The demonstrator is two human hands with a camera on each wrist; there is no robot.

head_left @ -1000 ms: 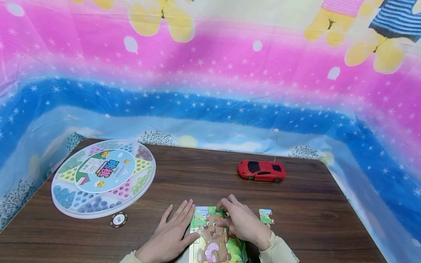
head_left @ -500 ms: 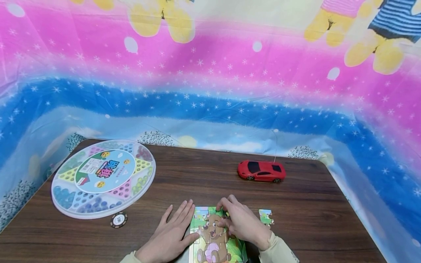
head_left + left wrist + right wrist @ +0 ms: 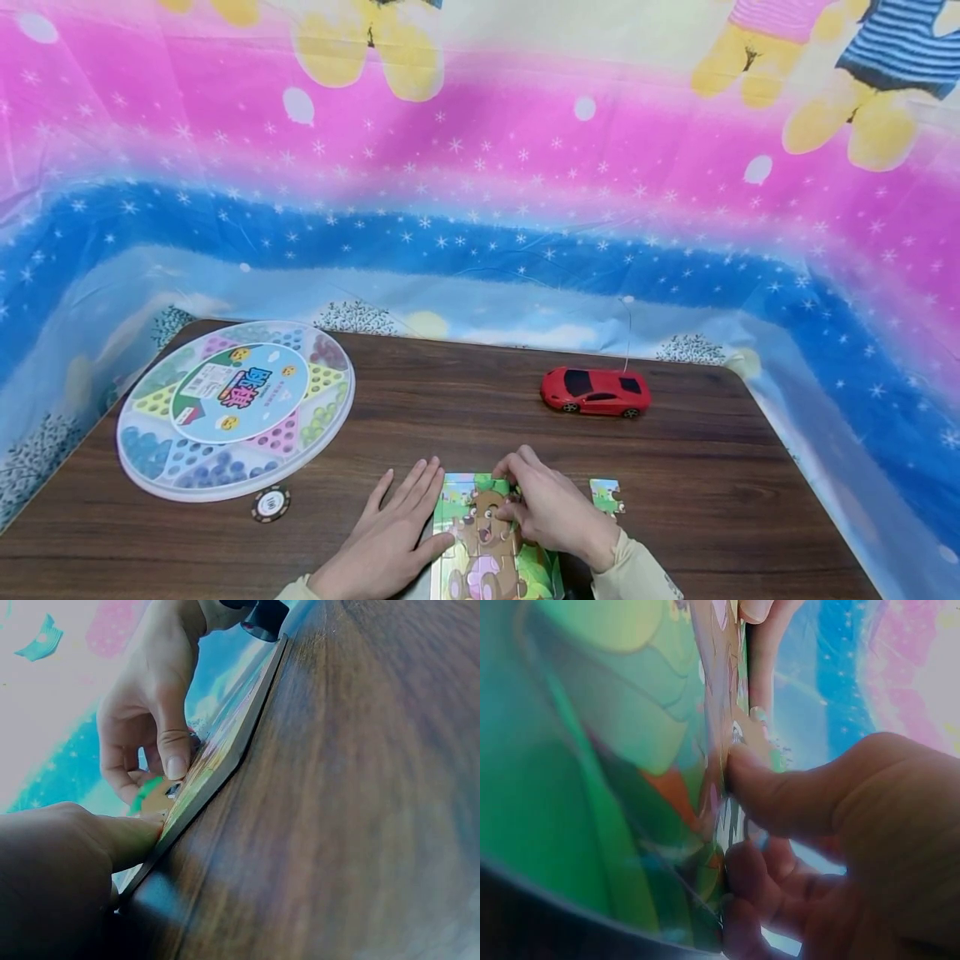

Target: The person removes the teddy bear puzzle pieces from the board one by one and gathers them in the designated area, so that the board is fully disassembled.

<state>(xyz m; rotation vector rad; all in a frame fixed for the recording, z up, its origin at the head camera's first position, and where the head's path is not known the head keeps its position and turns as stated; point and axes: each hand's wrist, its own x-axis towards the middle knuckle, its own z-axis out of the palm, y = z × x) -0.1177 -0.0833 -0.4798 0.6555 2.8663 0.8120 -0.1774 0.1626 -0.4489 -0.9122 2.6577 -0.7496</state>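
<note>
A jigsaw puzzle (image 3: 487, 558) of a brown bear lies on the table at the bottom middle of the head view. My left hand (image 3: 397, 529) lies along its left side, fingers straight, with the thumb on the puzzle's edge. Over the upper right part, my right hand (image 3: 555, 508) pinches a puzzle piece (image 3: 157, 799) with curled fingers and thumb. Green and brown show on that piece in the left wrist view, where it is tilted up from the surface. The right hand hides the puzzle's upper right corner in the head view.
A loose puzzle piece (image 3: 606, 495) lies right of the puzzle. Farther back sits a red toy car (image 3: 596, 392) with a thin antenna. A round Chinese checkers set (image 3: 236, 408) and a poker chip (image 3: 271, 503) are at left. A printed cloth (image 3: 480, 208) hangs behind the table.
</note>
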